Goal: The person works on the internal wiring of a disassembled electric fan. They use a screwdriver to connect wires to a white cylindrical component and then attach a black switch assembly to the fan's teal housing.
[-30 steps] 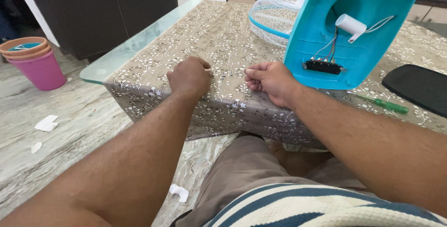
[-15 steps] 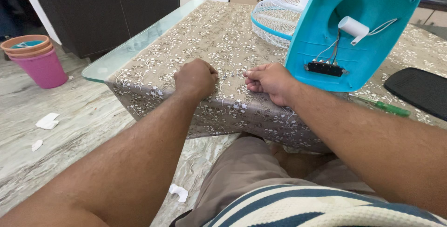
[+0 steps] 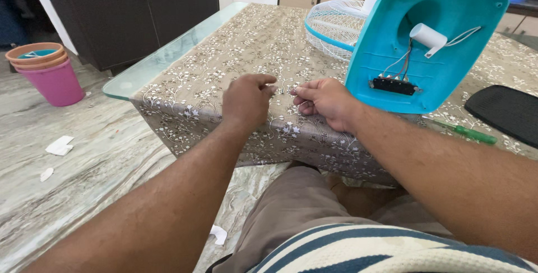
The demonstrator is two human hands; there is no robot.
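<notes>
Head view. Both hands rest on the floral tablecloth (image 3: 246, 49) near the front edge of the table. The left hand (image 3: 245, 100) is loosely curled, knuckles up, with thumb and forefinger drawn together toward the right hand. The right hand (image 3: 324, 102) lies just beside it, fingers bent and pinched at the tips. Something very small appears to sit between the two sets of fingertips (image 3: 295, 89); it is too small to identify, so whether either hand actually grips anything cannot be told.

The cloth is beige with a pattern of white blossoms and brown twigs. It looks like smooth plastic sheeting, and it hangs over the front edge in a short skirt. Beneath it, a glass table top (image 3: 147, 70) with a greenish rounded corner projects at the left.

Just right of the right hand stands a turquoise plastic housing (image 3: 448, 43), tilted upright, its hollow inside facing the camera. Inside it are a white cylinder (image 3: 428, 36), thin wires and a dark rectangular switch block (image 3: 394, 86). Behind it lies a white wire fan guard (image 3: 336, 26) with a blue rim. A green-handled screwdriver (image 3: 468, 133) lies on the cloth near the right forearm, beside a black textured panel (image 3: 504, 113).

On the marble-patterned floor at the left stand stacked pink and orange buckets (image 3: 47, 74), with paper scraps (image 3: 59, 146) nearby.
</notes>
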